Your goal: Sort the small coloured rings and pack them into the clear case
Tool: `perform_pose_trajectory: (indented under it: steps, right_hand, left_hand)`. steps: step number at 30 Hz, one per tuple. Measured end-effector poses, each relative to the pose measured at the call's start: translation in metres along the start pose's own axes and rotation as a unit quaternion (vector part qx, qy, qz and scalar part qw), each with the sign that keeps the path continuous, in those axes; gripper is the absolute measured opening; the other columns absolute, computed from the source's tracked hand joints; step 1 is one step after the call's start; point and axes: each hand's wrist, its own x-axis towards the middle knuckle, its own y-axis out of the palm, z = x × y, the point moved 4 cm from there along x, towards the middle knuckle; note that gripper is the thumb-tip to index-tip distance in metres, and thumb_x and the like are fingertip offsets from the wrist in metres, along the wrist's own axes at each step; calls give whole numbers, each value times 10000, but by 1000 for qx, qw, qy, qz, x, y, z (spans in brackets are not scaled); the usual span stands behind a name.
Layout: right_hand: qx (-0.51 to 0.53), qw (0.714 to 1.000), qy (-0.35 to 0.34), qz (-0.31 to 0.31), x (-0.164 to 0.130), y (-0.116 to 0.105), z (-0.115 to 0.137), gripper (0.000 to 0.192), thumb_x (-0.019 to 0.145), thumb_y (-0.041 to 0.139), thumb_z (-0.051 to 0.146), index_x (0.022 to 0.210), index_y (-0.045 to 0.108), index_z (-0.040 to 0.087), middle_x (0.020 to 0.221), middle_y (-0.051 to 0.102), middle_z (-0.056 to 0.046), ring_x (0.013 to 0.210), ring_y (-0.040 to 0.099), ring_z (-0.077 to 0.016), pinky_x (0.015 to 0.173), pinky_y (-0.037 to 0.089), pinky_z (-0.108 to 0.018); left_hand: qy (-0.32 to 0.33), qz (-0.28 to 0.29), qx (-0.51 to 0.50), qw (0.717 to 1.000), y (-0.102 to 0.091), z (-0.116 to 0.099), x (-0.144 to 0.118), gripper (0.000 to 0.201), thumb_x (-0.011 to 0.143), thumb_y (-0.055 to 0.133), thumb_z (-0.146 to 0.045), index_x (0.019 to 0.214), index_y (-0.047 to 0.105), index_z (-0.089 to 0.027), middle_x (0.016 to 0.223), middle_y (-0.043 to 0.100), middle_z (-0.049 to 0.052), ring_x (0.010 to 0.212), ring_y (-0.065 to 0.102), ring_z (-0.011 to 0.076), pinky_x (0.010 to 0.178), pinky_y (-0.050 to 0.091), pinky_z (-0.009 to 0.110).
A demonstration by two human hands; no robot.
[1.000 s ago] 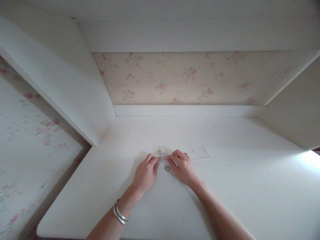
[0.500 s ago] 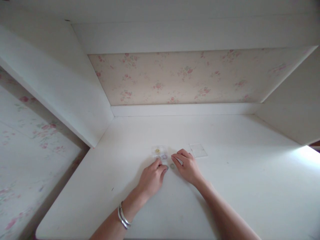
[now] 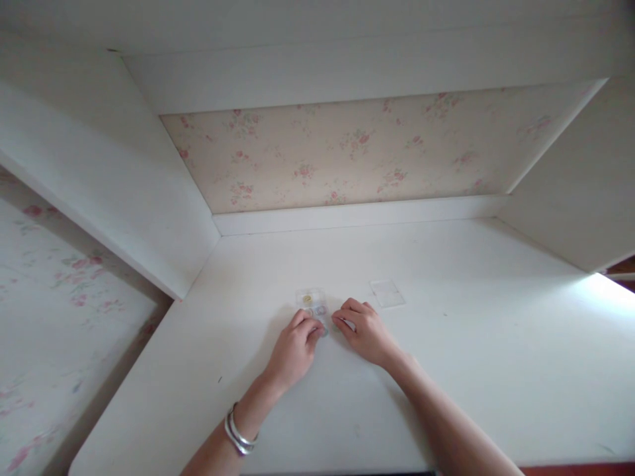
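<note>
A small clear plastic box [image 3: 299,299] with compartments lies on the white tabletop. A yellow round piece [image 3: 307,299] sits in its far part, and a pinkish round piece [image 3: 321,310] lies nearer. My left hand [image 3: 292,347] is closed at the box's near end, its finger and thumb gripping there and covering part of it. By the thumb tip shows a greyish round piece [image 3: 325,332]. Just right of the box, my right hand [image 3: 364,334] has thumb and forefinger brought together low over the table; whatever is between them is too small to make out.
A clear flat lid [image 3: 387,293] lies beyond my right hand. White side panels [image 3: 555,172] and a low back ledge [image 3: 367,216] enclose the tabletop [image 3: 471,383], with floral wallpaper [image 3: 357,149] behind. A tiny dark speck [image 3: 219,379] lies left of my left forearm.
My right fingertips have come down over the spot where a small round piece lay in the open. My left fingers have drawn together at the box. The view has tilted slightly.
</note>
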Motion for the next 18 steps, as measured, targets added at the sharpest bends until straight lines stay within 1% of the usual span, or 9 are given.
perform_pose_trajectory:
  steps: [3, 7, 9, 11, 14, 18]
  right_hand:
    - [-6, 999, -23, 38, -2, 3, 8, 170, 890, 493, 238, 883, 662, 224, 865, 583, -31, 820, 530, -133, 763, 341, -283]
    - [-35, 996, -46, 74, -4, 10, 18, 136, 860, 534, 238, 914, 658, 253, 897, 582, -22, 837, 512, -146, 781, 317, -304]
    - [-43, 995, -46, 83, -5, 13, 20, 135, 867, 522, 230, 864, 657, 242, 871, 581, -18, 824, 507, -142, 768, 308, -302]
    - [-45, 994, -44, 87, -5, 15, 20, 154, 877, 504, 216, 824, 649, 231, 856, 579, -12, 813, 504, -136, 751, 302, -297]
    - [-38, 994, -42, 92, -4, 15, 19, 151, 876, 504, 197, 834, 644, 232, 862, 581, -2, 816, 507, -128, 748, 303, -292]
    - [-21, 995, -34, 89, -3, 12, 16, 146, 864, 523, 184, 859, 659, 238, 853, 586, -2, 820, 515, -125, 763, 320, -286]
  left_hand:
    - [0, -24, -10, 1000, -6, 0, 7, 181, 915, 446, -237, 886, 613, -171, 891, 542, 52, 826, 555, 138, 780, 460, 256]
    - [5, -49, 22, 999, -10, -4, 22, 192, 924, 429, -237, 926, 611, -178, 914, 546, 47, 837, 553, 132, 792, 451, 258]
    - [4, -46, 45, 998, -8, -4, 29, 190, 921, 433, -236, 917, 615, -182, 915, 548, 43, 829, 554, 132, 786, 450, 259]
    - [0, -31, 65, 997, -5, -3, 34, 191, 918, 439, -237, 910, 624, -188, 916, 551, 39, 815, 558, 130, 778, 454, 256]
    - [1, -19, 78, 997, -3, -1, 32, 215, 925, 422, -241, 938, 633, -201, 924, 554, 40, 820, 562, 129, 781, 459, 253]
    - [5, -39, 63, 997, -9, 0, 19, 234, 935, 405, -270, 961, 627, -201, 905, 549, 48, 815, 560, 131, 795, 463, 263]
